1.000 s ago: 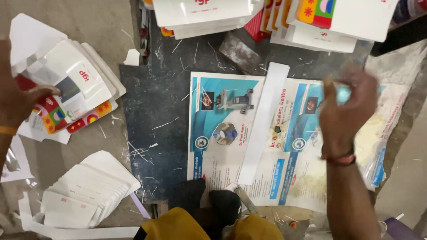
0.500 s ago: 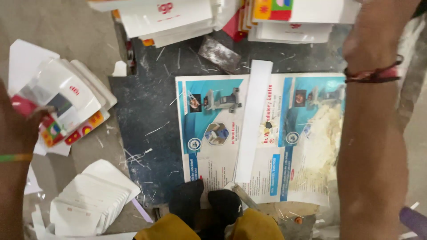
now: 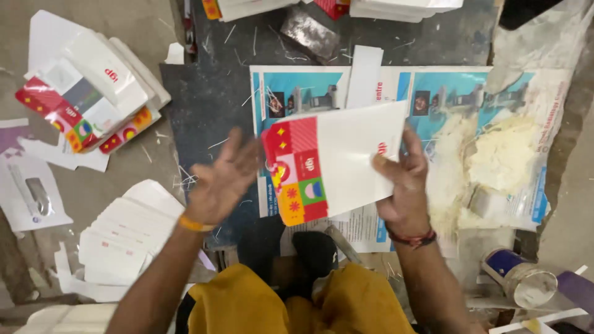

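Card blank (image 3: 346, 158) gripped above poster (image 3: 396, 86).
Right hand (image 3: 402, 179) clamps its plain edge; left hand (image 3: 219, 182) spread apart beside. Likely light, bendable.

1. The scene is lit evenly and softly from above; no hard shadows are cast.
2. Motion blur is seen on the left hand (image 3: 219, 182) and right hand (image 3: 402, 179).
3. The white card (image 3: 356, 154) is slightly overexposed.
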